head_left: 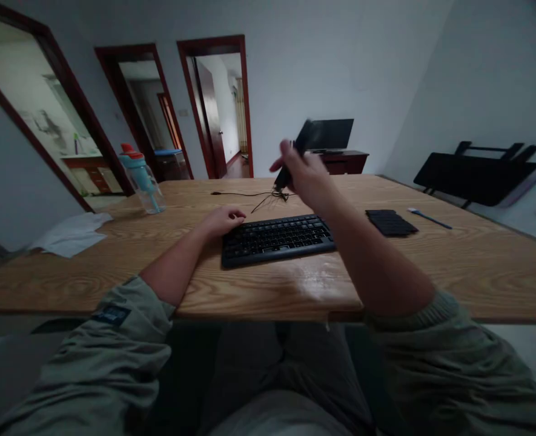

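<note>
Grey-green cuffed sleeves (pixel 113 357) are seen nearest the camera, pushed up the forearms, with dark trousers (pixel 295 369) between them. Beyond, a black plastic keyboard (pixel 279 240) is laid slightly askew on the light wood-grain table (pixel 258 297). At its far left corner the left hand (pixel 222 221) is rested, fingers loosely curled, with nothing seen in its grip. To the left, crumpled white paper (pixel 74 234) is spread; to the right, a black ribbed flat bundle (pixel 390 222) is set near a blue-handled brush (pixel 430 218). A blurred black elongated object (pixel 304 136) is held tilted above the table in the partly closed right hand (pixel 307 175). Behind the keyboard, a thin black cable (pixel 277 194) is tangled. A clear bottle with a teal-and-red lid (pixel 145 184) is stood upright at left. Farther off, a black screen (pixel 334 134) is supported by a dark reddish-brown cabinet (pixel 352 162).
</note>
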{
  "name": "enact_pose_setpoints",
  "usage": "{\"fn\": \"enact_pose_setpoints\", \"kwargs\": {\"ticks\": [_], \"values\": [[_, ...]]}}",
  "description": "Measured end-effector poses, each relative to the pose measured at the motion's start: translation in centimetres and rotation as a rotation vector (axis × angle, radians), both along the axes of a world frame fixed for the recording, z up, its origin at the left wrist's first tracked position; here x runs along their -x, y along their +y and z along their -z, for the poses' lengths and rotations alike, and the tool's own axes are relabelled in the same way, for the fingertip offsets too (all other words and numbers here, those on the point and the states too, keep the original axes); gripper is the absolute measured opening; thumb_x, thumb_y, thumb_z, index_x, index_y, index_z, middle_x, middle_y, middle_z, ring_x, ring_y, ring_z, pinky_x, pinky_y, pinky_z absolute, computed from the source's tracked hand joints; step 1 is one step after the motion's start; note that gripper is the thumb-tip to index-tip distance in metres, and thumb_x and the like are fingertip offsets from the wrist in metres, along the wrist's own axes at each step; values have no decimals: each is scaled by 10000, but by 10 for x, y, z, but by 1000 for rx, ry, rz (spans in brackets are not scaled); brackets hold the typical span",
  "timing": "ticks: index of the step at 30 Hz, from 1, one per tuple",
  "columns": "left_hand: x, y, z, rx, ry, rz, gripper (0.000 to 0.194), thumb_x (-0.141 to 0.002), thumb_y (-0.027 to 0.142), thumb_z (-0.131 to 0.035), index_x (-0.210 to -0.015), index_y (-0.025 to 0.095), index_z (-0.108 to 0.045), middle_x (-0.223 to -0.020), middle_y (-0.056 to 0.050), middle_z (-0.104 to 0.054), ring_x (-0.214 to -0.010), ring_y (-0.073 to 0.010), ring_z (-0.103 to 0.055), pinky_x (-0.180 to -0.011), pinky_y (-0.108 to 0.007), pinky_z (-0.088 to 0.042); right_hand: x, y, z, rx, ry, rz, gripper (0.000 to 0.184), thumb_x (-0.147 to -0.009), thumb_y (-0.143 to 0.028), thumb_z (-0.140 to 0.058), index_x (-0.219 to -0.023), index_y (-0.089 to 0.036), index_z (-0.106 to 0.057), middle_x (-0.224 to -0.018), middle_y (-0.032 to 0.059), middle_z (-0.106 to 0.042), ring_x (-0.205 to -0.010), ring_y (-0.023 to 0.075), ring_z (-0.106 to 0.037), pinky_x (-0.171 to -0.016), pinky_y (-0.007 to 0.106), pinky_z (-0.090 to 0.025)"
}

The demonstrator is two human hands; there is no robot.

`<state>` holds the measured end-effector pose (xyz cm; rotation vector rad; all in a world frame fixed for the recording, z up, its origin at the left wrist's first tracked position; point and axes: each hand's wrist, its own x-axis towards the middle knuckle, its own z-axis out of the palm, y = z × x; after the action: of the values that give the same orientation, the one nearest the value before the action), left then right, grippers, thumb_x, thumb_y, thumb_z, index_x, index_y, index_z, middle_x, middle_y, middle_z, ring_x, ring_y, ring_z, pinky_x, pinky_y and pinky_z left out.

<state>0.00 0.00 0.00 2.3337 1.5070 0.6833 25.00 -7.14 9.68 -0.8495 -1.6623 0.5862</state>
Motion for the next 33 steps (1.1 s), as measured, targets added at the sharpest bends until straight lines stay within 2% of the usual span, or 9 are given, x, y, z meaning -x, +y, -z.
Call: {"fn": "enact_pose_setpoints", "kwargs": {"ticks": [4, 6, 9, 16, 21, 28, 33], "values": [[9, -6, -2, 3, -89, 40, 378, -810, 422, -603, -1048, 168, -749, -957, -68, -751, -845, -203, -650, -767, -319, -505, 30, 34, 62, 120, -209, 48, 594, -899, -689, -501, -709, -143, -635, -642, 54, -620, -618, 144, -577, -571, 248, -416], [9, -11, -2, -3, -130, 70, 375, -812, 419, -612, -1047, 159, -745, -951, -68, -752, -831, -193, -645, -761, -313, -506, 33, 44, 82, 141, -263, 76, 564, -887, -673, -528, -698, -150, -625, -652, 59, -641, -625, 155, -589, -582, 253, -412], [5, -18, -2, -11, -146, 127, 361, -800, 409, -640, -1031, 153, -747, -938, -72, -751, -814, -190, -642, -735, -310, -506, 30, 52, 97, 153, -249, 98, 523, -886, -648, -539, -731, -157, -627, -673, 57, -659, -636, 160, -599, -590, 246, -409], [-2, -21, -1, -25, -109, 162, 262, -777, 373, -668, -918, 170, -756, -876, -58, -750, -758, -178, -636, -693, -301, -501, 27, 52, 104, 182, -228, 102, 517, -891, -642, -530, -711, -166, -624, -665, 50, -669, -646, 164, -618, -621, 244, -427], [-3, -20, 4, -20, -79, 236, 236, -773, 384, -673, -857, 180, -758, -827, -45, -739, -758, -178, -637, -707, -298, -501, 26, 54, 106, 201, -235, 149, 533, -877, -662, -530, -670, -176, -603, -642, 49, -665, -622, 164, -613, -606, 249, -422], [-3, -14, 7, -95, 31, 259, 277, -771, 405, -669, -887, 179, -780, -884, -65, -748, -830, -208, -650, -779, -326, -491, 28, 54, 106, 191, -219, 150, 565, -884, -674, -523, -633, -173, -594, -615, 70, -652, -600, 164, -607, -596, 253, -423], [-1, -12, 5, -70, 89, 241, 324, -782, 425, -652, -948, 183, -789, -919, -69, -754, -845, -215, -651, -775, -321, -491, 29, 51, 106, 170, -212, 133, 548, -895, -657, -531, -653, -168, -591, -624, 68, -654, -567, 153, -589, -550, 251, -397]]}}
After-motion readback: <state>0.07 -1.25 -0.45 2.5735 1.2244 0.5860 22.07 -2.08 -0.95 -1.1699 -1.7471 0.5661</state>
